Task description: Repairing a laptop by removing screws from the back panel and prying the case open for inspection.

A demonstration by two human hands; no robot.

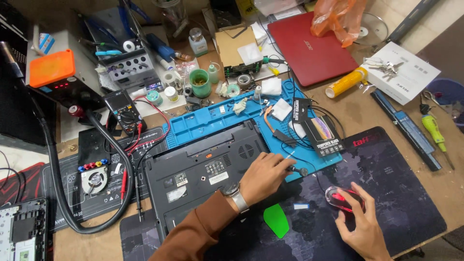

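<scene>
Left hand (pixel 263 175) is closing its grip around a small screwdriver (pixel 294 169), fingers curled over the dark handle with the tip end poking out to the right, just off the right edge of the upside-down black laptop (pixel 203 174). Right hand (pixel 360 227) is cupping a red mouse (pixel 341 198) on the dark desk mat (pixel 396 193), fingers draped over it rather than clamping.

The screwdriver is looking light, thin and stiff, probably a bit slick at the handle, so pinching it near the fat end makes sense. The mouse is light and smooth, sliding more than lifting. The laptop base is the heavy, rigid one, plastic shell with vents and stickers, likely scuffing or cracking if pried; I'd be taking it by the side edges, not the vent area.

Around the hands: a green plastic pick (pixel 276 220) is lying on the mat just below the left wrist, and a black flat package (pixel 323 135) is sitting on the blue silicone work mat (pixel 212 121) right above the screwdriver, with black cables looping beside it. Farther out, a multimeter (pixel 126 112) with red leads is crowding the laptop's left side, a red laptop (pixel 309 48) is sitting at the back, and a yellow tube (pixel 345 82) and white box (pixel 403 72) are filling the right of the tabletop. The cables look like the likeliest snag.
</scene>
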